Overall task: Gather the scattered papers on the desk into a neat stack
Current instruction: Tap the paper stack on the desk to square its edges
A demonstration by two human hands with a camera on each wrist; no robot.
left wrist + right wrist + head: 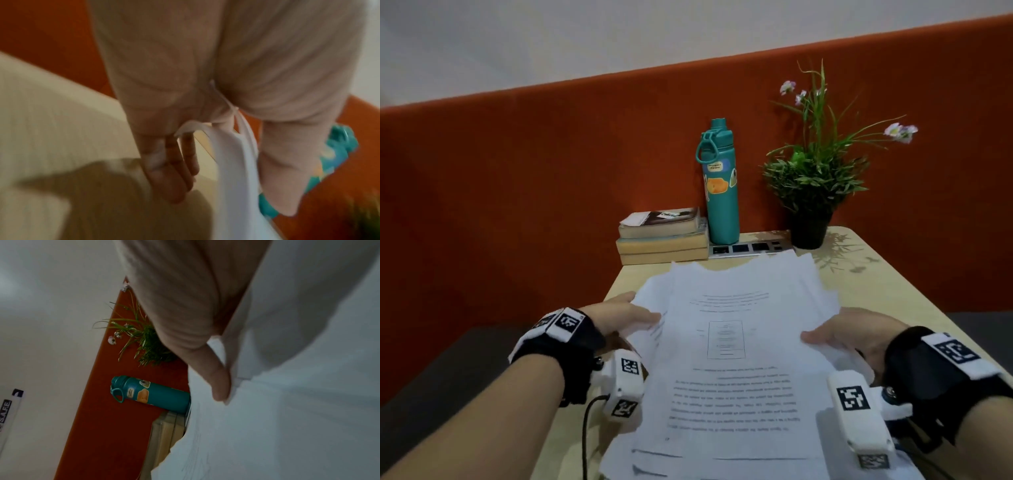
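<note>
Your papers [726,346] are white printed sheets, bunched into one loose pile over the middle of the desk [893,291], nearer your edge than the far one. The top sheet shows a few centred lines, a boxed diagram below them, and then a block of body text; the print is too soft to read. The pile is not squared: edges fan out at the far end and on the left, and several lower sheets stick out at the near end with dark lines across them. Your left hand [625,313] grips the left edge of the pile, thumb on top and fingers [170,170] underneath; the left wrist view shows sheet edges pinched between thumb and palm, with the fingers reaching down toward the desk. Your right hand [856,334] holds the right edge the same way, thumb [218,382] pressed onto the paper; the fingers below are hidden by the sheets. So both hands are clamped on the pile, one on each side. Both wrists wear black straps with white marker blocks. Beyond the papers, at the far edge of the desk against an orange partition [534,178], sits a stack of books [662,238], a teal bottle [720,185] with stickers just to their right, a socket strip [748,248] at its foot, and a potted plant [813,178] with small pink flowers at the far right corner.
</note>
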